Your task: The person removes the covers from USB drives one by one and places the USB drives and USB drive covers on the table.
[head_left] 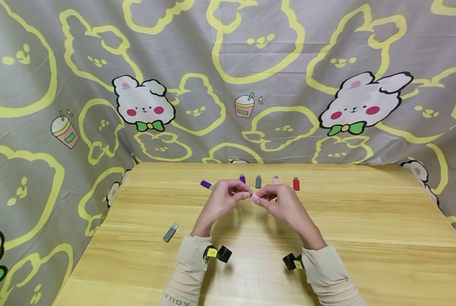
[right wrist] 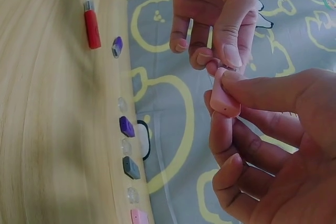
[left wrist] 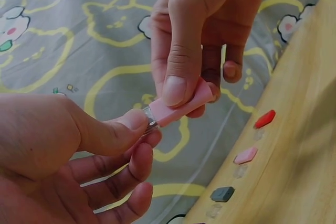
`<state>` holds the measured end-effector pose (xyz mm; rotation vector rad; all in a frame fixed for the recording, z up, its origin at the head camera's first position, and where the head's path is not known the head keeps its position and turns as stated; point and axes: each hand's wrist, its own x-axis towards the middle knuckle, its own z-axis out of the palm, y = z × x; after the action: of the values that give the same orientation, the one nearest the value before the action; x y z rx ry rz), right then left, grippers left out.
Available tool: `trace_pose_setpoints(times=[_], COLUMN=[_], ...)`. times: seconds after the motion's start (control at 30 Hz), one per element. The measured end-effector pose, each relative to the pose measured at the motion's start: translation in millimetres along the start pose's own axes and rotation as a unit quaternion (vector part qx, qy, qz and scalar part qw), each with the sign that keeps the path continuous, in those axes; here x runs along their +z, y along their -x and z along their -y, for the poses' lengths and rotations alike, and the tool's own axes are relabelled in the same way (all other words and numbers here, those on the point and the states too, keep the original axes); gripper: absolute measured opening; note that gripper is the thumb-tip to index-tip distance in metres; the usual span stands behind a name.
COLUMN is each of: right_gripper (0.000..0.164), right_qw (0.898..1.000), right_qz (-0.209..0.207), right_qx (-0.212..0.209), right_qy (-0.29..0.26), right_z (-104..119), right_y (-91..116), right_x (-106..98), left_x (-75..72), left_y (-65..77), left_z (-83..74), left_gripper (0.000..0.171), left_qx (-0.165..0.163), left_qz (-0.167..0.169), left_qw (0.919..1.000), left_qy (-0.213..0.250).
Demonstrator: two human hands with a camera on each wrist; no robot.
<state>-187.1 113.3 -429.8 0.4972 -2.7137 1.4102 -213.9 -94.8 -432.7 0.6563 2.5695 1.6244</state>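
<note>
Both hands meet over the back half of the table on a pink USB stick (left wrist: 181, 106). My right hand (head_left: 283, 202) pinches its pink body between thumb and fingers. From the other side, my left hand (head_left: 224, 199) pinches the clear cap (left wrist: 149, 114) at the metal plug end. The thumb covers much of that cap. Behind the hands stand a purple USB stick (head_left: 242, 178), a grey one (head_left: 258, 182), another pink one (head_left: 276, 180) and a red one (head_left: 296, 184) in a row, with small clear pieces (left wrist: 240, 171) between them.
Left of the row lies a purple USB stick (head_left: 206, 184), tilted. A grey USB stick (head_left: 170, 232) with a metal plug lies left of the left forearm. The wooden table (head_left: 384, 238) ends at a patterned curtain (head_left: 197, 55) at the back and left.
</note>
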Motion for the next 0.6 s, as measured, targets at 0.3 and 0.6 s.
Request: trace_pose_setpoints(times=[0.3, 0.6], right_gripper=[0.008, 0.011], right_qw=[0.999, 0.998], right_qz=[0.002, -0.01], right_qx=[0.039, 0.056], right_qy=[0.02, 0.01], right_z=[-10.7, -20.8], right_y=[3.5, -2.4], right_x=[-10.8, 13.4], left_x=[-37.4, -43.4], left_y=[10.4, 10.4], left_z=[8.7, 8.9], left_gripper=[0.004, 0.004], left_qx=[-0.046, -0.05], left_qz=[-0.102, -0.098], left_qw=[0.9936, 0.9938], left_qy=[0.013, 0.014])
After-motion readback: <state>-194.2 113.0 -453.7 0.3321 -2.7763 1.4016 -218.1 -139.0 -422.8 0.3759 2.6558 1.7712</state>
